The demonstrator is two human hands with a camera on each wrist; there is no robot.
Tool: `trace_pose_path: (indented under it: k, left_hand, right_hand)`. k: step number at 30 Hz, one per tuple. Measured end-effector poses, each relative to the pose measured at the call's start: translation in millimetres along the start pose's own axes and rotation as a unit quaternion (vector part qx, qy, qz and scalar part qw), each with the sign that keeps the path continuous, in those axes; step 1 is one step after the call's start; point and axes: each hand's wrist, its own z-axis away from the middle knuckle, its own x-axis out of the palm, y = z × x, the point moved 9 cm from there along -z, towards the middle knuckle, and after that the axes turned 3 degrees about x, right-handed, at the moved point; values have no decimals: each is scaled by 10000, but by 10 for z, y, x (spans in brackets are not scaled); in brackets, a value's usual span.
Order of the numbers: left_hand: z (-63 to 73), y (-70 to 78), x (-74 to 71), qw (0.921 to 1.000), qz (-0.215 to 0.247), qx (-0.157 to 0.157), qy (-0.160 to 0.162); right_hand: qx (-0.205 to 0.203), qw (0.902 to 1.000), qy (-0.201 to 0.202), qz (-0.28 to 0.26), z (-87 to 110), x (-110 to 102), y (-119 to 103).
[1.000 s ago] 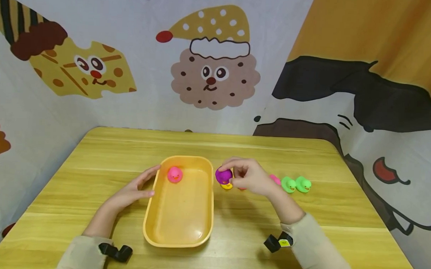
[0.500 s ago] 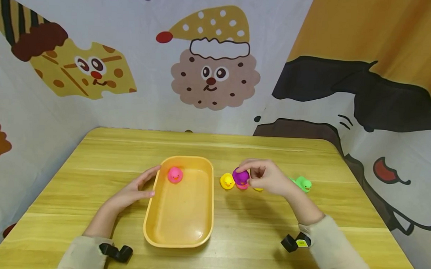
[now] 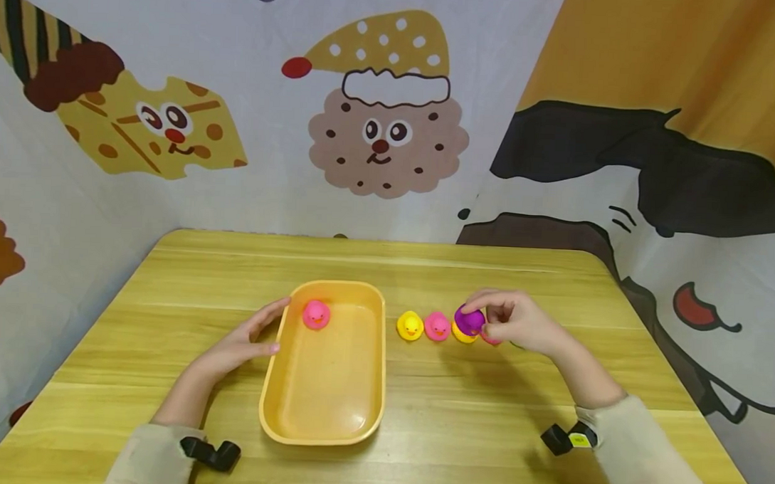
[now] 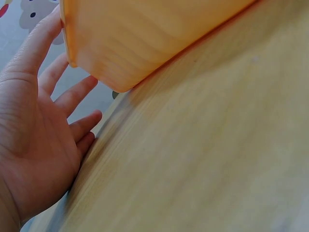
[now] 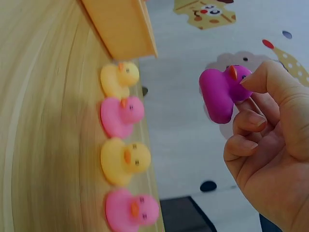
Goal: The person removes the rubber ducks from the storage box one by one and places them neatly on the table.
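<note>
My right hand (image 3: 519, 321) pinches a purple rubber duck (image 5: 219, 96) by its head between thumb and fingers, held above the row of ducks on the table. My left hand (image 3: 239, 344) rests its fingertips and thumb against the left side of a yellow-orange plastic tub (image 3: 320, 428); its fingers look fairly straight in the left wrist view. Inside the tub, toward the back left, sits a pink duck (image 3: 316, 315). Right of the tub stand a yellow duck (image 3: 410, 327), a pink duck (image 3: 438, 327), another yellow duck (image 5: 125, 162) and another pink duck (image 5: 130, 211).
The ducks stand in a line across the wooden table (image 3: 458, 422), right of the tub. Whatever lies behind the right hand is mostly hidden in the head view. A cartoon-printed cloth (image 3: 248, 208) hangs beyond the table's back edge.
My right hand has moved rightward along the row with the purple duck, from beside the tub to above the second yellow duck. My left hand and the tub have stayed put.
</note>
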Motion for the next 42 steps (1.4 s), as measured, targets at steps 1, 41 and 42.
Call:
trace_pose_path:
  k: [1, 41, 42]
  left_hand:
    - [1, 3, 0, 10000, 7, -3, 4]
    - [-2, -43, -7, 10000, 44, 10, -32]
    - [-1, -43, -9, 10000, 43, 12, -27]
  right_hand:
    - [23, 10000, 25, 16, 24, -33, 16]
    - [599, 9905, 803, 939, 900, -1057, 522]
    - [638, 9900, 788, 985, 914, -1078, 548]
